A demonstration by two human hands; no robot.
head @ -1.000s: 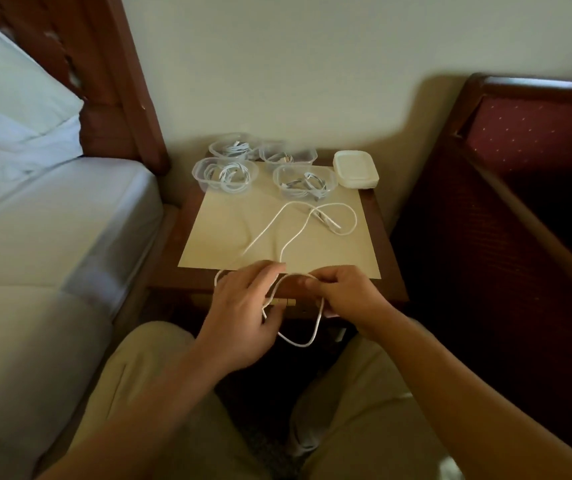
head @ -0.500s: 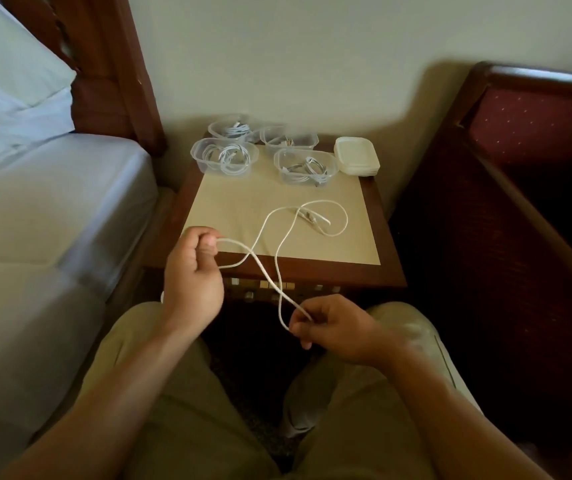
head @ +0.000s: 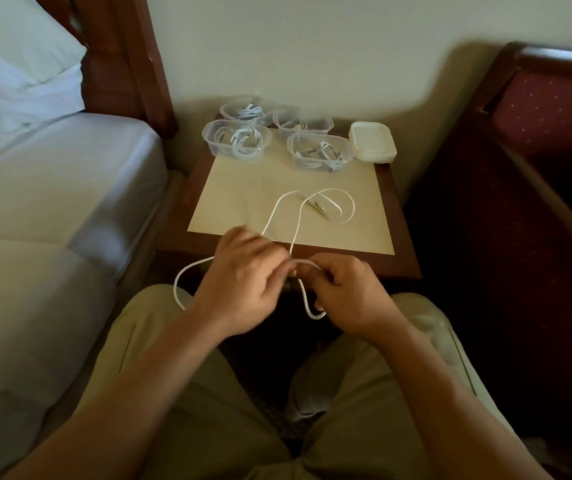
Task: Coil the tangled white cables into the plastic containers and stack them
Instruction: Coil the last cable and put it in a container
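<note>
While above the lap, both hands' fingers pinching the white cable.

Hands together again, new cable loop

Four clear plastic containers holding coiled cables, one loose white cable, one stack of lids

Bed with pillow seen left of nightstand. Red chair seen right, wall behind.
</note>
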